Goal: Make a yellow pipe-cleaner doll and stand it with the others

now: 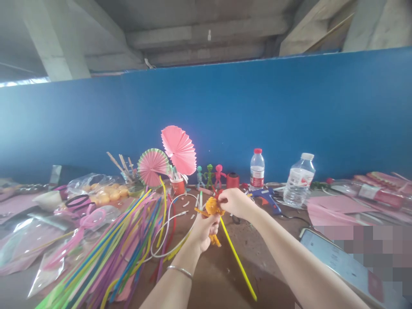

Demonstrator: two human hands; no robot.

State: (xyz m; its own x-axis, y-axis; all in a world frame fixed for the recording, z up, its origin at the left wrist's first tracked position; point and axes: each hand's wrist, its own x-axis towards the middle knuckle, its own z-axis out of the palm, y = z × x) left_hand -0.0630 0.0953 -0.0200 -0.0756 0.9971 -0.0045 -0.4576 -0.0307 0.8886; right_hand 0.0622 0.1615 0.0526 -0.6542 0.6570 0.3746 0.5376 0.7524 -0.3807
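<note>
An orange doll (pixel 212 207) twisted from pipe cleaners is in front of me, its round head up and its legs showing below my fingers. My left hand (pixel 206 229) is wrapped around its body. At the side of the head my right hand (pixel 233 201) is closed in a pinch; its fingertips are partly hidden, with a bit of red beside them. A long yellow pipe cleaner (pixel 238 257) slants from the doll down to the right over the brown table. Whether it is joined to the doll I cannot tell.
A heap of coloured pipe cleaners (pixel 106 249) and a white cable (pixel 154 244) lie left. Behind stand several small dolls (pixel 209 176), a red thread spool (pixel 233 180) and paper fans (pixel 180 150). A blue glue gun (pixel 267 199), water bottles (pixel 299 180) and a phone (pixel 337 262) are right.
</note>
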